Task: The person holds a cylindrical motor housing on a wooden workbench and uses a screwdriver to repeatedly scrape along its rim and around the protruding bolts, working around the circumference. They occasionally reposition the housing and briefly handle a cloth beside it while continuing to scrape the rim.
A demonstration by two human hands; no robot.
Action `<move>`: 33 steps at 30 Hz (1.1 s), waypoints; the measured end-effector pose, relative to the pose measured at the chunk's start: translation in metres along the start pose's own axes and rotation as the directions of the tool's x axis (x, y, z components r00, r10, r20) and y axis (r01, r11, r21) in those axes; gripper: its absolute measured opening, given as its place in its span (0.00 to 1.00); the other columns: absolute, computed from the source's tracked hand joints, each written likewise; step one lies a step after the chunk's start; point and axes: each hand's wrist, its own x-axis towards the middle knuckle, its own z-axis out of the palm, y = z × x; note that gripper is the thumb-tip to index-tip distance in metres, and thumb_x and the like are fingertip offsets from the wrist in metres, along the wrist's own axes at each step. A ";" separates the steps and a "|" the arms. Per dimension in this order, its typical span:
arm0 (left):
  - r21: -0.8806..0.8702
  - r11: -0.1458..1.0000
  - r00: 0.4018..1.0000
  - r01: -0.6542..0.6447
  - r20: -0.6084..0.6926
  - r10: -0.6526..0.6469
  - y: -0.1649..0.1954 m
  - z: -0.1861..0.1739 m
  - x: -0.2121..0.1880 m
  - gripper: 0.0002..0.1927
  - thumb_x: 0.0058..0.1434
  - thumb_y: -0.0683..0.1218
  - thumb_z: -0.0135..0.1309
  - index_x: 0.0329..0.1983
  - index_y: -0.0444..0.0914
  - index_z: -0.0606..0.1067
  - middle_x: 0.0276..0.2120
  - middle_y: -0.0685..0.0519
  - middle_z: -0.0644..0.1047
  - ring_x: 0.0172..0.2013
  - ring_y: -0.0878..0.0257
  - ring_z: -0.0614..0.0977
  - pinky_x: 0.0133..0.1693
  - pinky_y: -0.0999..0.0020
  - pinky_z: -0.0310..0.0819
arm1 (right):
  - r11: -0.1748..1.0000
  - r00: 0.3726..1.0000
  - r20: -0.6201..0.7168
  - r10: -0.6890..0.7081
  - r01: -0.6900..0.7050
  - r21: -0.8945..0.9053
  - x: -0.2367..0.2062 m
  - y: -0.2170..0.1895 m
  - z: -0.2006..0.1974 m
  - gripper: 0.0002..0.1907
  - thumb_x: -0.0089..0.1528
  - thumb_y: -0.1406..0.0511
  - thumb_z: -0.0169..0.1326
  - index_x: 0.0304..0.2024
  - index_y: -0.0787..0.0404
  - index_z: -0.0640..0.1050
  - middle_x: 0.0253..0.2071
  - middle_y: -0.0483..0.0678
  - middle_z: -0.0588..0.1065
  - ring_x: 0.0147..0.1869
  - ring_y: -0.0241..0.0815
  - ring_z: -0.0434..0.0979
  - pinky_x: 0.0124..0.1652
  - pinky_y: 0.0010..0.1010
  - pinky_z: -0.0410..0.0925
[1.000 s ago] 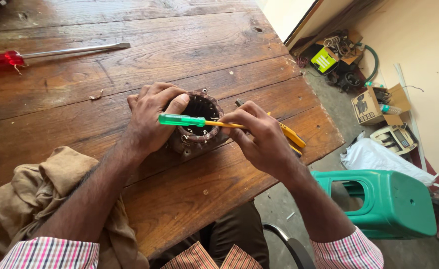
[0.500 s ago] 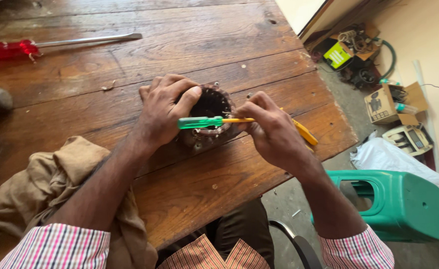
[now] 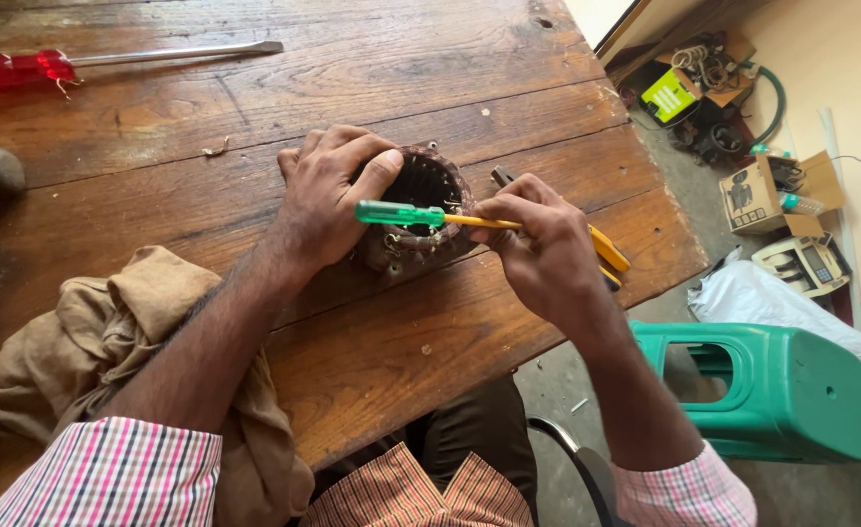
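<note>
Hands meet mid-frame: left hand [image 3: 328,200] clamps the motor core [image 3: 421,210] steady on the table [image 3: 372,351], right hand [image 3: 546,256] pinches the green-handled screwdriver [image 3: 401,214].

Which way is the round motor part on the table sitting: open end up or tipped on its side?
Open end up. The round motor part rests flat on the wooden table, its dark hollow facing the camera, steadied by the left hand.

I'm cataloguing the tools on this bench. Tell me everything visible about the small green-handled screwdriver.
The small screwdriver with a translucent green plastic handle and a yellow-sleeved shaft lies nearly level across the open top of the round, dark motor stator on the wooden table. The right hand pinches its shaft; its tip is hidden there. The left hand grips the stator, thumb beside the handle.
</note>
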 end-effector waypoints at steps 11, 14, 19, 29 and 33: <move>-0.038 0.999 0.999 0.007 -0.043 -0.009 -0.004 0.003 -0.003 0.21 0.69 0.58 0.45 0.49 0.43 0.82 0.53 0.50 0.78 0.59 0.54 0.70 0.59 0.52 0.48 | 0.939 0.887 -0.461 0.023 0.139 0.315 -0.045 -0.014 -0.005 0.15 0.72 0.61 0.55 0.49 0.69 0.79 0.47 0.46 0.73 0.48 0.34 0.75 0.49 0.22 0.72; -0.049 0.999 0.999 0.020 -0.037 -0.022 -0.003 0.005 -0.003 0.21 0.68 0.59 0.46 0.49 0.43 0.82 0.53 0.51 0.78 0.59 0.54 0.70 0.58 0.52 0.49 | 0.935 0.867 -0.487 -0.107 0.254 0.246 -0.050 -0.010 0.009 0.17 0.74 0.59 0.56 0.51 0.68 0.77 0.45 0.51 0.77 0.45 0.39 0.79 0.49 0.26 0.73; -0.050 0.998 0.999 0.035 -0.023 -0.036 -0.005 0.005 -0.001 0.22 0.68 0.59 0.45 0.50 0.43 0.82 0.53 0.50 0.78 0.59 0.55 0.70 0.58 0.53 0.50 | 0.874 0.797 -0.603 -0.036 0.318 0.367 -0.053 -0.007 0.037 0.15 0.76 0.58 0.53 0.52 0.66 0.72 0.48 0.56 0.79 0.48 0.45 0.84 0.50 0.35 0.80; -0.036 0.999 1.000 0.020 -0.010 -0.021 -0.011 0.006 0.001 0.23 0.69 0.59 0.43 0.51 0.42 0.82 0.53 0.50 0.77 0.58 0.55 0.69 0.58 0.52 0.49 | 0.934 0.839 -0.539 -0.080 0.252 0.253 -0.041 -0.004 0.042 0.10 0.78 0.64 0.50 0.50 0.66 0.69 0.47 0.59 0.80 0.47 0.45 0.83 0.53 0.33 0.76; -0.038 0.999 0.999 0.025 -0.020 -0.026 -0.011 0.007 0.002 0.23 0.69 0.59 0.43 0.51 0.42 0.82 0.53 0.50 0.77 0.58 0.56 0.70 0.58 0.53 0.50 | 0.902 0.809 -0.574 -0.124 0.333 0.275 -0.036 -0.006 0.040 0.09 0.78 0.63 0.50 0.52 0.64 0.69 0.48 0.57 0.79 0.50 0.44 0.83 0.54 0.32 0.77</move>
